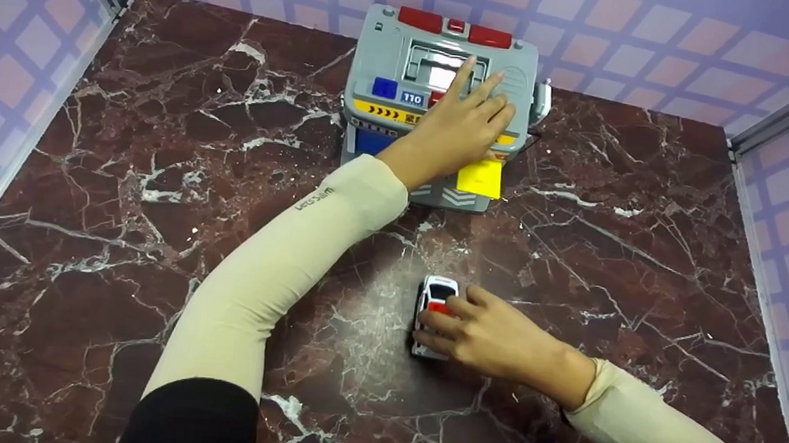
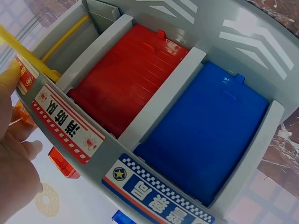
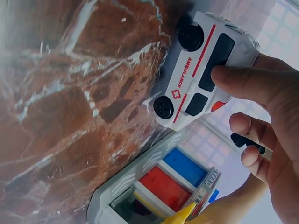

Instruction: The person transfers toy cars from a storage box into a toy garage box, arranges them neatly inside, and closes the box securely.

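Near the back wall stands a grey toy garage [image 1: 380, 51] with a blue, a red and a yellow door. My left hand [image 1: 462, 128] rests on its roof, fingers spread and fairly straight. The yellow door [image 1: 479, 177] is swung up and out, while the red door [image 2: 128, 77] and blue door [image 2: 205, 130] are down. On the tabletop in front, a white toy ambulance [image 3: 189, 77] points toward the garage. My right hand [image 1: 498, 332] grips it from above, thumb [image 3: 233, 81] on one side and fingers over the other.
Dark red marble-patterned tabletop [image 1: 119, 228] surrounds both toys. Patterned panels [image 1: 634, 43] enclose the back and sides. A small grey handset-like part [image 1: 543, 99] sticks out from the garage's right side.
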Tool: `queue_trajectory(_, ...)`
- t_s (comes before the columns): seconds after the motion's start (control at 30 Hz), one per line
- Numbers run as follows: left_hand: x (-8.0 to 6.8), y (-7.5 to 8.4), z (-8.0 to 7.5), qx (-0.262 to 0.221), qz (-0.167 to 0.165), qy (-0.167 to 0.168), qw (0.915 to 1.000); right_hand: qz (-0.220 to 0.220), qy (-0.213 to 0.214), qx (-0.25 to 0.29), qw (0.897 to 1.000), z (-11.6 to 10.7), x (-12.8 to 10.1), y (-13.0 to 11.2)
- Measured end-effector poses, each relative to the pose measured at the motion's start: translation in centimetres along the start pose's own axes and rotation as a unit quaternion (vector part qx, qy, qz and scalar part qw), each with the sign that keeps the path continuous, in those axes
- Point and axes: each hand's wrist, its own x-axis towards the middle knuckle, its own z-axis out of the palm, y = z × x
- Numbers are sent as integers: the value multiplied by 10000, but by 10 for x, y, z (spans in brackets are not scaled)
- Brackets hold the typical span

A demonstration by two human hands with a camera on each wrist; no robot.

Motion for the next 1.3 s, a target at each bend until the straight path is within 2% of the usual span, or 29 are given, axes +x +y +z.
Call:
queue_trajectory(0.6, -1, 1, 4, -109, -13, 295, 9995, 383, 73, -288, 9988, 13, -4, 21)
queue_trajectory(0.83, -1, 1, 4, -163, -28, 220, 9996, 520, -130, -179, 9984, 17, -4, 29)
queue_trajectory(1.1, -2, 1, 4, -101, -28, 276, 9996, 660, -147, -226, 9975, 20, -5, 40)
queue_trajectory(1.3, -2, 1, 4, -87, -44, 200, 9998, 738, -152, -197, 9970, 24, -5, 49)
